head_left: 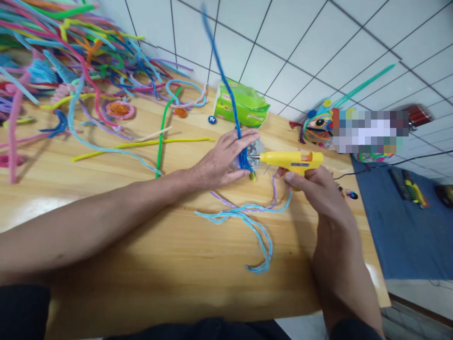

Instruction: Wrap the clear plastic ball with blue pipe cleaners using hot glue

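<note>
My left hand (228, 153) is closed around a clear plastic bottle (255, 150) lying on its side, its far end pointing right. Blue pipe cleaner (244, 163) is wound about the bottle, and its long loose end (222, 71) rises up past my fingers. In my right hand (314, 182) is a yellow hot glue gun (292, 160), gripped by its handle with the fingers at the trigger. The nozzle touches or nearly touches the blue winding; I cannot tell which. Light blue and purple pipe cleaners (244, 212) lie on the table just below.
A heap of colourful pipe cleaners (81, 42) covers the back left. Behind the bottle stands a green tissue pack (240, 106), with a blue button (212, 120) beside it. A decorated figure (316, 125) sits at the back right. On a blue mat (389, 226) lies a yellow-handled cutter (415, 191).
</note>
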Demonstrator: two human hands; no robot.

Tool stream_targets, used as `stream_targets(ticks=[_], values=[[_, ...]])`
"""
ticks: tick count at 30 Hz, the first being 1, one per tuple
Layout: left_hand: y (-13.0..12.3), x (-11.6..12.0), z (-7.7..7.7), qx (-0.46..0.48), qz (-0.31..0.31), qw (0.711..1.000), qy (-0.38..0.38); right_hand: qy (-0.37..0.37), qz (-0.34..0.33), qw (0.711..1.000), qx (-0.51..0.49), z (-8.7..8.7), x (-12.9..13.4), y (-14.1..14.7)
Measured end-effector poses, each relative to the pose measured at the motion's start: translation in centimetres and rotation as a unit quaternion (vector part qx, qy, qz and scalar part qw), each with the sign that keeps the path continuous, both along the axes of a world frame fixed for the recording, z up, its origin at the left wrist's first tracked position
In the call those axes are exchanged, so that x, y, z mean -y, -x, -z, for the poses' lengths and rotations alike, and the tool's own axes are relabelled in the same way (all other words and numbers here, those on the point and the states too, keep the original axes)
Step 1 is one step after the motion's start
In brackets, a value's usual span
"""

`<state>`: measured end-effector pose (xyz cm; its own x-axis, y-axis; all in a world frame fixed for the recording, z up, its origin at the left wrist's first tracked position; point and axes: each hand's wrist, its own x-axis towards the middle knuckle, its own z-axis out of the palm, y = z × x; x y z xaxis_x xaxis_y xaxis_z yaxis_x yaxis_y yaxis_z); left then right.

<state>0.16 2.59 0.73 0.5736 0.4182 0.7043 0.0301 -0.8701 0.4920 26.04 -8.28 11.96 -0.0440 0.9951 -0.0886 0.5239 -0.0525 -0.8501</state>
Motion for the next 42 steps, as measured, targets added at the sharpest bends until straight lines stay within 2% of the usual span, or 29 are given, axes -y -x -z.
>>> stream_targets(ticks=[31,42], values=[[0.14,0.01,-0.19,-0.017,0.002,1.000,0.023,0.002,0.018,1.000,0.016,0.21,-0.04,-0.09],[0.07,-0.06,0.00,-0.008,0.000,1.000,-0.001,0.008,0.004,1.000,0.025,0.23,0.10,-0.30]])
